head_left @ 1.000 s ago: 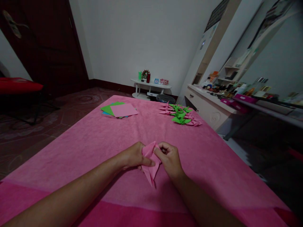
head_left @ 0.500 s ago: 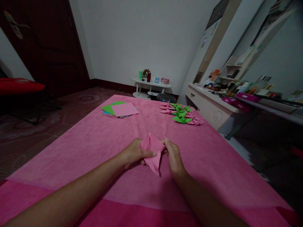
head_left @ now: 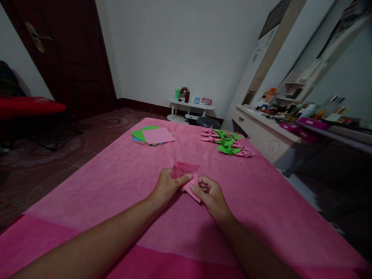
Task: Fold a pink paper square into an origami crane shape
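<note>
Paper point(head_left: 186, 167), pink and creased into a pointed form, sits between two hands over the pink plush cloth point(head_left: 136, 170), nearer its front edge. The left hand point(head_left: 166, 186) pinches it, thumb on top, other fingers mostly hidden from me; the right hand point(head_left: 212, 195) has its fingers curled closed, thumb on the lower end. Square pink, green and blue paper sheets point(head_left: 159, 135) overlap near the cloth's far left corner, green and pink folded paper birds point(head_left: 229, 149) near its far right.
</note>
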Motion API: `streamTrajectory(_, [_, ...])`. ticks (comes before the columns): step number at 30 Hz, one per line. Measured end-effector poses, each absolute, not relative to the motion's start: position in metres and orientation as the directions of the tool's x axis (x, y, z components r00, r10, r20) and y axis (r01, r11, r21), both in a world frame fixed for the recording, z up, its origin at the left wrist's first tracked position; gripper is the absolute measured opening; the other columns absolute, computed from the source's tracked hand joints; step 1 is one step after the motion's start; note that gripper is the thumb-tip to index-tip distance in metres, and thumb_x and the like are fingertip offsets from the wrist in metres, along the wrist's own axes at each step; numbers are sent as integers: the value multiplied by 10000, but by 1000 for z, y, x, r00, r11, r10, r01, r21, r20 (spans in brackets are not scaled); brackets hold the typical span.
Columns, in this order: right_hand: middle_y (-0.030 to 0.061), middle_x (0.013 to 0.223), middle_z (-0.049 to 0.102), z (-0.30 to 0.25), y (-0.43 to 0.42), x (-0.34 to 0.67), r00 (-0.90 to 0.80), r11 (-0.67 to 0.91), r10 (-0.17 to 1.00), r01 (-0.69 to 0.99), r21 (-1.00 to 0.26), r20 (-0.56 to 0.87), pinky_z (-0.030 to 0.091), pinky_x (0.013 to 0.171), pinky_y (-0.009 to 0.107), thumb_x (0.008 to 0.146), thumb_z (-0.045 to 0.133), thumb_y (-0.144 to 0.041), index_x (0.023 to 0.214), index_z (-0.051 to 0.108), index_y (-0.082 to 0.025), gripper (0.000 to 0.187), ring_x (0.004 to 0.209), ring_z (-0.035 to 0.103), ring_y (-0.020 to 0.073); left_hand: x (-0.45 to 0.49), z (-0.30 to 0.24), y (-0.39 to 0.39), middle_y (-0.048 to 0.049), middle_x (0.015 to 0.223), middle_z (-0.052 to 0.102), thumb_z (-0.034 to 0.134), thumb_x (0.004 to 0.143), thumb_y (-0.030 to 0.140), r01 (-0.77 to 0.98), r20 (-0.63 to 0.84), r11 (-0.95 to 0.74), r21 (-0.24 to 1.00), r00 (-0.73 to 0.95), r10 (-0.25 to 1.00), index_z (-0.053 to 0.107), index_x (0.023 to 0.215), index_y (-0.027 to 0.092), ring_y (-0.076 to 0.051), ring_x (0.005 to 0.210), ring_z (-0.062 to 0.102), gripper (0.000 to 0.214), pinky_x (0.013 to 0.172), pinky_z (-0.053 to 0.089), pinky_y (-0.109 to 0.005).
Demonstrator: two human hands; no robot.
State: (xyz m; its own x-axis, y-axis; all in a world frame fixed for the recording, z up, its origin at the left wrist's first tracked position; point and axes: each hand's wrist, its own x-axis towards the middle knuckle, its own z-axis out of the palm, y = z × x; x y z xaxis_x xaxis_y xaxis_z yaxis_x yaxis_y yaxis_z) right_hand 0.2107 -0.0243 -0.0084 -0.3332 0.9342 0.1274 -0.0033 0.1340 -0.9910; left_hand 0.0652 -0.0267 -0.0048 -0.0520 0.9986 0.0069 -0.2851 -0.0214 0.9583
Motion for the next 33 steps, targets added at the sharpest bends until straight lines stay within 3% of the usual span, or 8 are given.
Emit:
streamTrajectory(5, [-49,512,458,-9,-25,208,-343,84,937,34,-996,68,271,439,207,686,688,-371,590,553,-161,268,466,376,82,64,-7,-24,40,511,487,815,532,362,-258,31,-52,965,-84,996,559,548,102,-49,470,381,365,461,299,-183])
streamTrajectory(17, [-16,553,544,-6,-25,209,-371,61,928,85,-994,25,321,470,215,672,694,-340,640,626,-133,219,492,448,98,54,-15,-16,4,492,507,778,594,445,-271,29,-7,963,75,997,551,556,99,-64,430,420,415,415,309,-185])
streamTrajectory(23, [-32,567,530,-2,-22,213,-318,121,941,3,-993,114,372,494,216,735,670,-411,673,552,-173,273,508,486,108,46,-21,-11,-10,539,547,777,618,398,-123,-1,36,992,278,961,637,665,73,-68,437,432,357,420,313,-189])
streamTrajectory(28, [-42,491,483,-8,-19,220,-208,189,965,131,-973,160,348,470,209,776,641,-390,636,510,-178,286,464,450,100,37,-12,-11,-37,638,607,782,606,414,-88,-45,91,992,421,906,687,771,73,-86,507,491,391,480,367,-198])
streamTrajectory(33, [-41,536,453,-8,-24,222,-129,311,949,246,-918,287,339,486,215,798,619,-374,635,516,-182,272,510,429,108,27,-10,-10,-4,561,561,766,627,425,-158,-31,108,981,425,905,636,618,95,-74,493,481,355,513,374,-199])
